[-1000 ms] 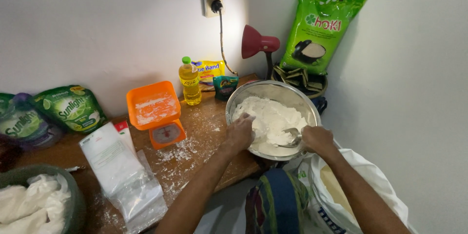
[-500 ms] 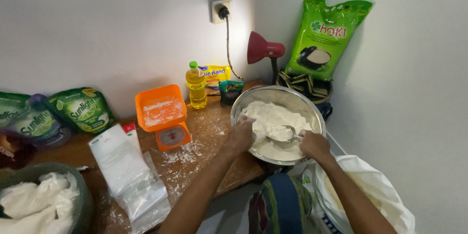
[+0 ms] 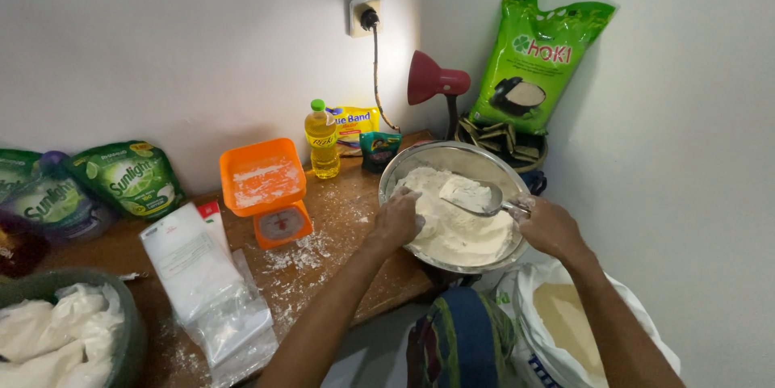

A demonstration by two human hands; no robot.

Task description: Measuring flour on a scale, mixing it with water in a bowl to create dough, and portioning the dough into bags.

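Resting at the right end of the wooden table (image 3: 355,218), the metal bowl (image 3: 420,163) is seen to hold a mound of white flour (image 3: 464,230), roughly half filling it. A metal spoon (image 3: 476,194) carrying a heap of flour is held above the mound; its handle is gripped by the closed fingers of the right hand (image 3: 550,228) at the bowl's right rim. The near left rim is grasped by the left hand (image 3: 397,220), fingers curled over the edge into the flour.

Progress, as judged: flour is already in the bowl and scooping is under way. Nothing appears weighed out at present; only a dusting of flour lies in the orange tray of the kitchen scale (image 3: 266,188), just left of the bowl. Spilled flour is noted on the table before the scale.

Below the bowl an open white sack (image 3: 565,331) of pale powder is recorded. Clear plastic bags (image 3: 210,291) lie flat near the table's front. Behind the bowl stand a yellow oil bottle (image 3: 323,139), a red desk lamp (image 3: 432,81) and a green rice bag (image 3: 537,57). Green pouches (image 3: 121,182) are seen far left.
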